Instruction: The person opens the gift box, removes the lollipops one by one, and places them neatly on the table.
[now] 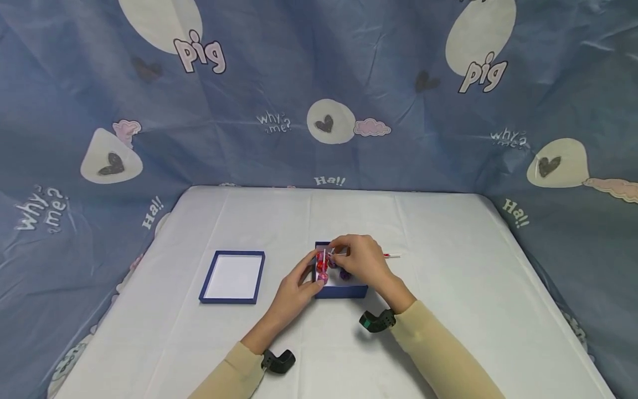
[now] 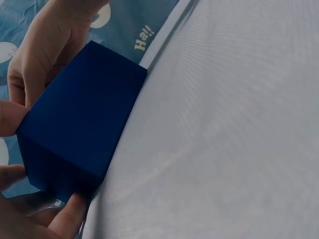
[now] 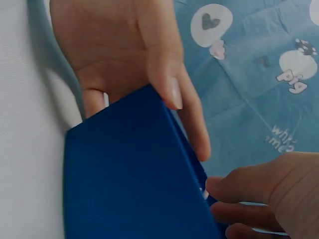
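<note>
A dark blue open box (image 1: 344, 292) stands mid-table with several wrapped lollipops inside. Red and pink lollipops (image 1: 322, 266) lie along its left side, and a purple lollipop (image 1: 345, 274) lies farther right. My left hand (image 1: 294, 291) grips the box's left side, thumb at the front rim and fingers along the side wall; the left wrist view shows them around a corner of the box (image 2: 84, 109). Over the interior, my right hand (image 1: 363, 260) pinches a lollipop (image 1: 332, 262), its fingertips partly covering it. A bit of white shows by the right fingertips in the right wrist view.
To the left lies a shallow blue-edged lid (image 1: 231, 277) with its white inside facing up. A white stick with a red band (image 1: 392, 255) sticks out right of the right hand. White cloth (image 1: 448, 238) covers the table, and a printed blue curtain (image 1: 279, 66) hangs behind.
</note>
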A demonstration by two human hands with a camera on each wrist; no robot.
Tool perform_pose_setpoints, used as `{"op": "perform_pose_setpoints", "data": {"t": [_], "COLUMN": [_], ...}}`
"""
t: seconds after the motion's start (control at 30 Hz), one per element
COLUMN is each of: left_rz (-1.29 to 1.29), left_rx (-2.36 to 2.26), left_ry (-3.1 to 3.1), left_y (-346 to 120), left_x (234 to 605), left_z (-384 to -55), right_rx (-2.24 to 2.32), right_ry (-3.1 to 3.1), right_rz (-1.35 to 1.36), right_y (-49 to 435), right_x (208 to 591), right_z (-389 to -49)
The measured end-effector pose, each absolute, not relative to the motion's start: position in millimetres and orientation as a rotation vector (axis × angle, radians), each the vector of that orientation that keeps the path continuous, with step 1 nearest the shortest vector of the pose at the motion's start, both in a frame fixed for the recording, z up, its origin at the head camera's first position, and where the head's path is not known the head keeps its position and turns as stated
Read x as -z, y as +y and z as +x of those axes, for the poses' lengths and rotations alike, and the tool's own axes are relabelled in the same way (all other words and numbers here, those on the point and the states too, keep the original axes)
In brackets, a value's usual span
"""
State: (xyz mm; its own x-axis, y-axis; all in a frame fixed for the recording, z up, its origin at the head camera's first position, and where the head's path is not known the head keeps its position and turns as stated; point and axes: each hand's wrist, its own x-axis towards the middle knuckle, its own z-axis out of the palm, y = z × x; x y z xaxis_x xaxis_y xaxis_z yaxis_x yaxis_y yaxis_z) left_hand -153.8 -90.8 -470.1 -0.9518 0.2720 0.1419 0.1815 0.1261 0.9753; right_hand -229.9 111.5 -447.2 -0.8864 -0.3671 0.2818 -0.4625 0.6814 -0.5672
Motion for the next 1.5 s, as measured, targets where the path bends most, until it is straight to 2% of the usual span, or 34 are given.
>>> {"op": "perform_pose_setpoints", "data": {"t": [0.53,1.5], "left_rz": [0.449,0.411], "left_rx": [-1.954,-1.949], "left_ry": [2.327,2.343], "left_y": [-90,-89], "left_x": [468,468], "left_z": [-153,-152], "right_rx": [-0.705,-0.461], "right_ry": [-2.752,-2.804], "right_rz": [0.683,0.669], "right_y": [102,114], "right_x": [455,432], "right_z": [-228,-221]}}
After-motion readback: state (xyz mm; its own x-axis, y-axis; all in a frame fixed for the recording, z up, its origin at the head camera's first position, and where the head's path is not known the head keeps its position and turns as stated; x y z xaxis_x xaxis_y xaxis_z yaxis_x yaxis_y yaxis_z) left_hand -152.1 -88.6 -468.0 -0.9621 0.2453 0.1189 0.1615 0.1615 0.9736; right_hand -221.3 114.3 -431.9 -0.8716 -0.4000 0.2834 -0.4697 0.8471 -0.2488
